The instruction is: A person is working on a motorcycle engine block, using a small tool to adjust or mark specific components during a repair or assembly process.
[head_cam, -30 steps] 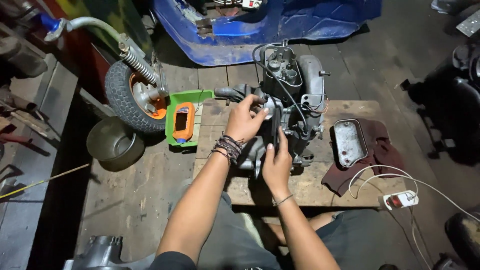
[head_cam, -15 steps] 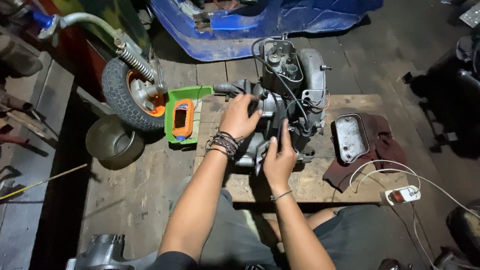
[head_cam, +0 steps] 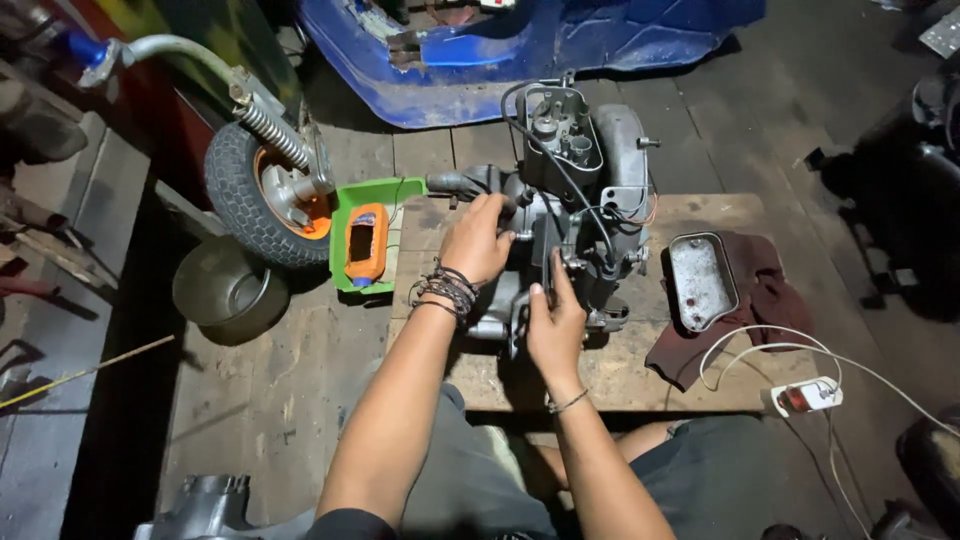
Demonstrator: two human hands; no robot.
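Small engine [head_cam: 565,215] sits mid-frame on a low wooden board serving as counter [head_cam: 700,375], person seated at 6 o'clock. Left hand [head_cam: 478,240] lies curled over the engine casing's upper left side, gripping the housing, beaded bracelets at the wrist. Right hand [head_cam: 555,325] presses against the casing's lower front, fingers closed around a dark slim part or tool there; which it is, cannot tell. At 9 o'clock of the engine, a green tray [head_cam: 345,235] carrying an orange bottle [head_cam: 366,243]; beyond it a small wheel [head_cam: 262,195] with spring strut, and a metal bowl [head_cam: 228,292] at 8 o'clock. At 3 o'clock, a metal cover plate [head_cam: 700,280] resting on a dark red rag [head_cam: 745,310]; white cable and power strip [head_cam: 805,396] at 4 o'clock. Risks, judged: the engine looks unclamped, so hard leverage from either hand could rock or slide it off the board; black hoses near the fingers could snag; dim light invites a slip.
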